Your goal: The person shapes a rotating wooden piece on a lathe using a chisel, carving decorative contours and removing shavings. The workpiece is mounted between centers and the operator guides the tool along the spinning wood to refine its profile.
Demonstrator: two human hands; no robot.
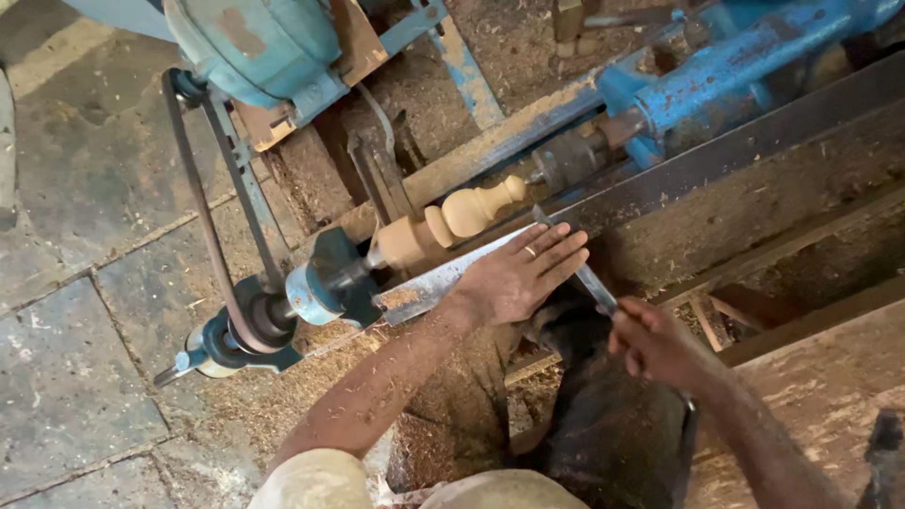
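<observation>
A pale turned wooden piece (452, 222) with a rounded knob end is mounted on a wood lathe between a blue headstock spindle (325, 283) and a blue tailstock (660, 104). My left hand (518, 273) lies flat, fingers together, on the metal tool rest bar (443, 278) and presses down a chisel blade (589, 278) whose tip points at the wooden piece. A ring is on one finger. My right hand (655, 344) is closed around the chisel's handle end, lower right of the left hand.
A dark drive belt (203, 207) runs from a teal motor (255, 38) down to the pulley (255, 325). Sawdust covers the lathe bed and the stone floor (66, 311). A long dark rail (754, 141) crosses right. My knees are below.
</observation>
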